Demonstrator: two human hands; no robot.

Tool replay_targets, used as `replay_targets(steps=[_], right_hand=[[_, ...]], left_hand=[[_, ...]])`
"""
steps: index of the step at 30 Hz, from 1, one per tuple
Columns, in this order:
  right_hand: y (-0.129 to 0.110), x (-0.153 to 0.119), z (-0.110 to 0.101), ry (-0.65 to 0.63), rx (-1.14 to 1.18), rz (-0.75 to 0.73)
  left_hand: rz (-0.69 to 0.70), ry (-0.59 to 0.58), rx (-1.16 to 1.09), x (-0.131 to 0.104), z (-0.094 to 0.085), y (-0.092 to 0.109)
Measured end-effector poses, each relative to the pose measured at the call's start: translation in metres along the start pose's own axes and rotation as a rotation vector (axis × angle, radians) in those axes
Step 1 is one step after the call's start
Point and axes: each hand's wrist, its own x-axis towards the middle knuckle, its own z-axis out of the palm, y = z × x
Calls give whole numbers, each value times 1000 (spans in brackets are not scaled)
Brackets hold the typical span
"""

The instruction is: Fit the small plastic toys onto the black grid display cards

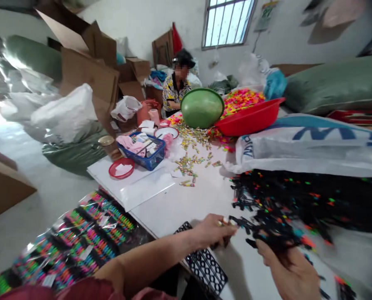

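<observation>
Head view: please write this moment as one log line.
left hand: pinching small pieces | right hand: holding black pieces | black grid tray: partly behind left forearm

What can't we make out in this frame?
Head view:
Small piece in the left hand: too small and blurred to identify.
Right hand: some fingers hidden by the black pieces it holds.
Black rack: middle hidden by the left forearm.
White sack: cut off by right edge.
</observation>
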Motion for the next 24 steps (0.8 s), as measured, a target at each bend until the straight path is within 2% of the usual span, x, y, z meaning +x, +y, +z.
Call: replay_targets(steps=[2,4,7,11,16,21,24], right_hand=[[-2,-10,10,116,-12,61],[-5,-25,22,85,-21,80],[-9,-39,35,14,-26,104],[-18,-50,35,68,-4,55],[-16,-61,33,67,29,98],[-10,-67,34,100,88,19],[-10,-70,33,103,80,37]], left_hand=[[116,59,92,-3,-10,1],[195,31,177,-9,-17,-1],[267,-74,277,-14,-18,-3],[269,-170,295,-21,-12,-3],[244,-155,242,-30,-5,-1],[212,-142,174,-31,1,-5],[228,-138,261,-34,4,-4]])
